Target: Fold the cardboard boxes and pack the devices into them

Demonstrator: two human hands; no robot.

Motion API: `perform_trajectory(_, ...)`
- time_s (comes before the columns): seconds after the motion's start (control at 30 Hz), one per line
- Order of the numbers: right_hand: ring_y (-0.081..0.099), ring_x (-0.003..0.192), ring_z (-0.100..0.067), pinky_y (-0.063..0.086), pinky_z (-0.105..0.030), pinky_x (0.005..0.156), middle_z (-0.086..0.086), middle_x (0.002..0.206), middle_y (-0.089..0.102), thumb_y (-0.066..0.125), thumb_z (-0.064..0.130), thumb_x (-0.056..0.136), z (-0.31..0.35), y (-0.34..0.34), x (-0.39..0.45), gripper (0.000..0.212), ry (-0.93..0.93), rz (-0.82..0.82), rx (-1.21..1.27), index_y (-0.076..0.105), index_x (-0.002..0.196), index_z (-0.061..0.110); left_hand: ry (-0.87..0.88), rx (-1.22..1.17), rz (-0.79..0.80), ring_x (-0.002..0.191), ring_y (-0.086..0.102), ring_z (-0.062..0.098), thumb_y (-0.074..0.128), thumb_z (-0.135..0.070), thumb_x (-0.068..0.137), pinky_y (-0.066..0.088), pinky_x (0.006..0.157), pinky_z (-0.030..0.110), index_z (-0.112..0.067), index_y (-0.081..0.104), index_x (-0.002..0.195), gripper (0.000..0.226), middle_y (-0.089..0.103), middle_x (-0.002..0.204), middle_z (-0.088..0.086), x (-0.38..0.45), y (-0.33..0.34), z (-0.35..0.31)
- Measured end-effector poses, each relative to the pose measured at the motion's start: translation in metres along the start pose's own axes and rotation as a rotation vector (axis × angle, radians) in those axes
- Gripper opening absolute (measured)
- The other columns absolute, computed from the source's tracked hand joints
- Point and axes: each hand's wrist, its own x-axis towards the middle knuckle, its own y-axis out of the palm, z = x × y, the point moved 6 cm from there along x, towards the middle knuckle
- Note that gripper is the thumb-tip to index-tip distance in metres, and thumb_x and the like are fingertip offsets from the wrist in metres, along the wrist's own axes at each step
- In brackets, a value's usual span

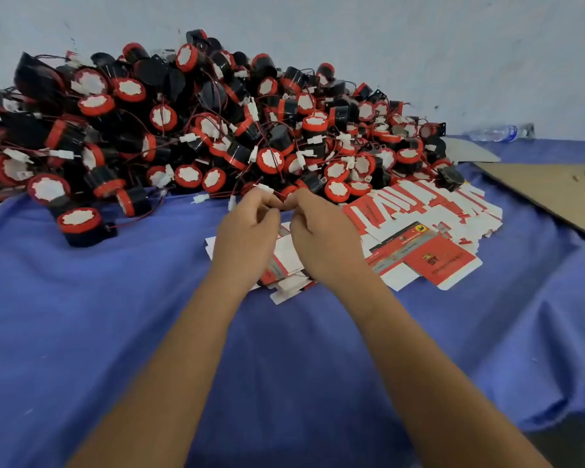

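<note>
— Two hands are meeting at the near foot of the heap of devices (196,130); what are they holding?

— Both the left hand (247,228) and the right hand (318,231) are pinching narrowly on a thin red wire (282,197), fingertips almost touching. The device it belongs to is lying just beyond the fingers, at the edge of the pile, though I cannot tell exactly which one.

— And the boxes?

— Flat box blanks (419,238) are lying directly under the wrists and fanning out to the right, so the right hand is nearer to most of them. None is looking folded yet.

— Room to work?

— Bare blue cloth (115,332) is stretching toward the person, well apart from the heap. Pulling straight back seems the freest path, though tangled neighbouring wires could be dragging along.
</note>
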Motion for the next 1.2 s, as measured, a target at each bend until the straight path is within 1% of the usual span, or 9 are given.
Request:
perform_trajectory(0.17, 0.052, 0.082, -0.022, 0.033, -0.032, 0.06, -0.002, 0.086, 0.059, 0.041, 0.013, 0.096, -0.043, 0.024, 0.013, 0.031, 0.203, 0.114, -0.065, 0.052, 0.125, 0.016, -0.009, 0.179, 0.142, 0.073, 0.058, 0.015, 0.046, -0.02, 0.096, 0.049, 0.066, 0.042, -0.037, 0.058, 0.085, 0.024, 0.068, 0.085, -0.009, 0.021, 0.022, 0.014)
perform_trajectory(0.23, 0.047, 0.116, -0.027, 0.04, -0.037, 0.086, -0.009, 0.119, 0.062, 0.043, 0.014, 0.096, -0.061, 0.018, 0.01, 0.041, 0.238, 0.054, -0.181, 0.05, 0.136, 0.018, -0.001, 0.208, 0.096, 0.078, 0.06, 0.014, 0.047, -0.021, 0.094, 0.052, 0.069, 0.041, -0.034, 0.062, 0.083, 0.023, 0.069, 0.086, -0.011, 0.017, 0.02, 0.027)
perform_trajectory(0.33, 0.021, 0.145, -0.028, 0.017, -0.045, 0.116, -0.007, 0.16, 0.028, 0.045, 0.021, 0.097, -0.081, 0.012, -0.002, 0.045, 0.287, 0.05, -0.407, 0.045, 0.142, 0.023, -0.02, 0.335, 0.018, 0.1, 0.058, 0.018, 0.049, -0.02, 0.093, 0.052, 0.079, 0.043, -0.034, 0.066, 0.084, 0.024, 0.068, 0.096, -0.01, 0.013, 0.011, 0.048)
perform_trajectory(0.47, 0.032, 0.137, -0.019, 0.017, -0.037, 0.113, 0.003, 0.147, 0.047, 0.051, 0.028, 0.097, -0.074, 0.008, -0.01, 0.035, 0.155, 0.019, -0.311, 0.058, 0.131, 0.025, -0.026, 0.66, 0.065, 0.117, 0.054, 0.025, 0.053, -0.024, 0.092, 0.046, 0.096, 0.045, -0.033, 0.072, 0.106, 0.025, 0.067, 0.118, -0.006, 0.019, 0.004, 0.064)
perform_trajectory(0.57, 0.02, 0.144, -0.014, 0.012, -0.037, 0.115, 0.009, 0.157, 0.033, 0.061, 0.054, 0.088, -0.056, 0.028, -0.015, 0.059, 0.073, 0.245, -0.103, 0.045, 0.142, 0.037, -0.066, 0.687, 0.095, 0.123, 0.051, 0.023, 0.053, -0.028, 0.093, 0.035, 0.108, 0.047, -0.038, 0.07, 0.11, 0.025, 0.064, 0.127, -0.009, 0.022, 0.004, 0.069)
perform_trajectory(0.7, 0.019, 0.146, -0.014, 0.009, -0.037, 0.115, 0.009, 0.16, 0.027, 0.063, 0.068, 0.079, -0.053, 0.05, -0.022, 0.078, 0.031, 0.42, -0.226, 0.036, 0.148, 0.04, -0.127, 0.501, 0.003, 0.118, 0.055, 0.023, 0.052, -0.025, 0.092, 0.043, 0.102, 0.042, -0.035, 0.071, 0.109, 0.028, 0.067, 0.122, -0.006, 0.021, -0.005, 0.071)
perform_trajectory(0.97, 0.051, 0.123, -0.013, 0.035, -0.031, 0.108, 0.01, 0.135, 0.059, 0.062, 0.038, 0.094, -0.063, 0.035, -0.014, 0.032, 0.103, 0.257, -0.14, 0.064, 0.123, 0.027, -0.297, 0.308, -0.151, 0.109, 0.057, 0.026, 0.044, -0.025, 0.096, 0.05, 0.091, 0.042, -0.03, 0.066, 0.109, 0.026, 0.066, 0.109, -0.002, 0.022, -0.028, 0.085)
perform_trajectory(1.07, 0.053, 0.119, -0.015, 0.038, -0.03, 0.103, 0.008, 0.133, 0.06, 0.058, 0.031, 0.097, -0.064, 0.034, -0.014, 0.028, 0.108, 0.233, -0.16, 0.064, 0.124, 0.024, -0.233, 0.026, -0.221, 0.091, 0.06, 0.014, 0.05, -0.005, 0.093, 0.049, 0.068, 0.028, -0.032, 0.063, 0.1, 0.031, 0.064, 0.096, -0.008, 0.023, -0.031, 0.08)
perform_trajectory(1.2, 0.053, 0.116, -0.018, 0.038, -0.034, 0.102, 0.002, 0.128, 0.062, 0.054, 0.035, 0.098, -0.058, 0.031, -0.013, 0.033, 0.067, 0.161, -0.198, 0.065, 0.124, 0.017, -0.303, -0.498, -0.35, 0.103, 0.06, 0.015, 0.058, 0.01, 0.089, 0.051, 0.074, 0.024, -0.023, 0.063, 0.119, 0.045, 0.057, 0.115, -0.001, 0.022, -0.037, 0.08)
